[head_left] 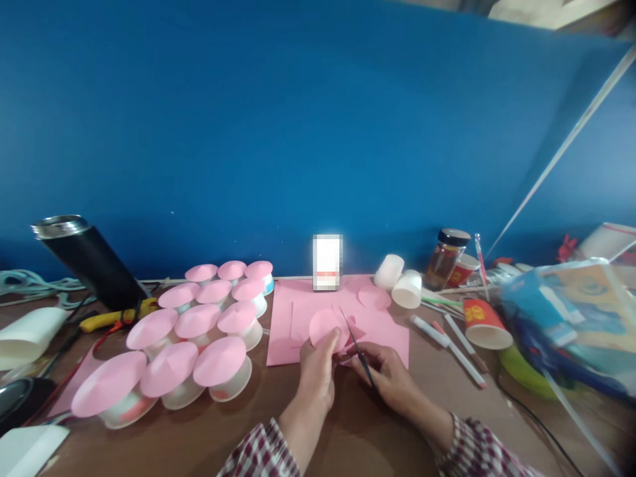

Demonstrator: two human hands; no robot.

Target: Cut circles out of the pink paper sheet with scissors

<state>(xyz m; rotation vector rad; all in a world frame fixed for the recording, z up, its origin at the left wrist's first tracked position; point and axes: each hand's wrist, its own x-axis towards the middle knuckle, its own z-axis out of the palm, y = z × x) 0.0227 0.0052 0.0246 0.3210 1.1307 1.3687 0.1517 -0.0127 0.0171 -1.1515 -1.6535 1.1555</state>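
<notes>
My left hand (pixel 320 364) pinches a round pink paper disc (pixel 324 327), its thumb lying on the disc's lower right part. My right hand (pixel 385 374) is closed around dark-handled scissors (pixel 362 356), whose blades point up and left beside the disc's right edge. Beneath and behind both hands lie pink paper sheets (pixel 283 331) on the brown table. Another pink circle (pixel 375 298) rests toward the back right of the sheets. Small pink scraps show near the scissor blades.
Rows of paper cups topped with pink discs (pixel 169 369) stand at left, near a black flask (pixel 89 258). White cups (pixel 407 289), a lidded jar (pixel 446 260), markers (pixel 462 361), a red cup (pixel 485 324) and a plastic bag (pixel 586 311) are at right. A blue wall rises behind.
</notes>
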